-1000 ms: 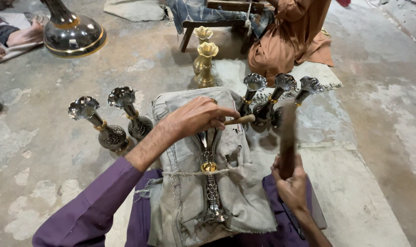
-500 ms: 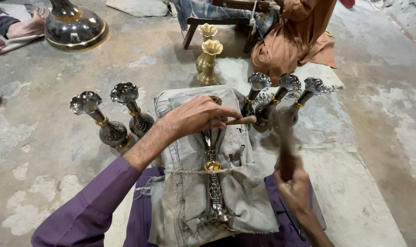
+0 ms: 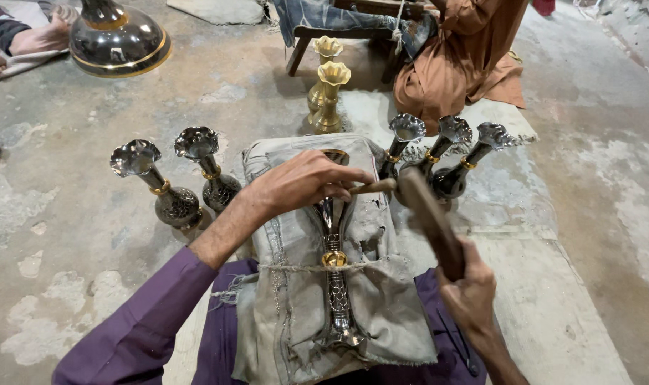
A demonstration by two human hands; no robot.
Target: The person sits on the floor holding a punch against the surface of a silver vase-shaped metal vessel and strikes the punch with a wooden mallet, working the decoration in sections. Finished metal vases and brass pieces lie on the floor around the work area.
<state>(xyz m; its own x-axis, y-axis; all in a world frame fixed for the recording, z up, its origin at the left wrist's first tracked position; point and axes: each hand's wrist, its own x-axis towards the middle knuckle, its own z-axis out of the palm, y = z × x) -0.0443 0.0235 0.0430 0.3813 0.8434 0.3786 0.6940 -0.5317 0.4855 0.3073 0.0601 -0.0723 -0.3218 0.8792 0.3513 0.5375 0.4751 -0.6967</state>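
Head view looks down on a dark engraved metal vase (image 3: 334, 278) lying on its side on a grey cloth pad (image 3: 381, 314) over the person's lap. Its long axis runs almost straight away from the body: the foot sits near the lap and the flared mouth points toward the far floor (image 3: 89, 235), with a gold band about midway along.

The left hand (image 3: 303, 187) rests over the vase's upper part, its grip closed around a thin chisel-like tool (image 3: 373, 187) that lies crosswise to the vase, the working tip hidden under the fingers. The right hand (image 3: 471, 296) has its grip closed on the lower end of a wooden mallet (image 3: 428, 217), which slants up and leftward so that its head sits just beside the tool's free butt end. Whether they touch cannot be told.

So the tool lies across the vase's axis and the mallet comes in from the right, in line with the tool. The left hand is the nearer one to the vase.

Two dark vases (image 3: 185, 182) stand to the left, three (image 3: 446, 153) to the right, two brass ones (image 3: 328, 89) beyond.
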